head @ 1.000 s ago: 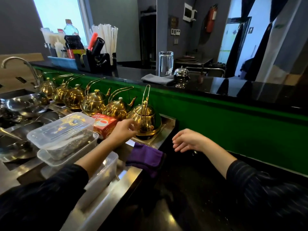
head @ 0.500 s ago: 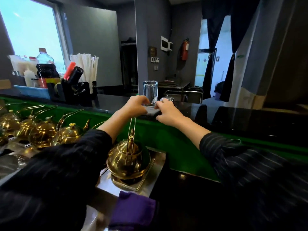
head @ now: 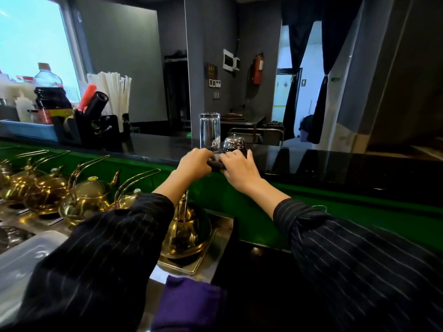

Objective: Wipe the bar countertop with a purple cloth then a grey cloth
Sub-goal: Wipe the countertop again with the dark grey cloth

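now | both hands grip grey cloth | black bar countertop (glossy) | purple cloth below

Folded dark grey cloth sits at the near edge of the glossy black bar tabletop, mostly hidden, bunched between my hands. Folded purple fabric cloth lies flat on the lower steel tabletop, well below the bar top.

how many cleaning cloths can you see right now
2. The purple cloth lies on the lower counter near the bottom edge. The grey cloth sits on the bar countertop, between the left hand and right hand. Others may be hidden.
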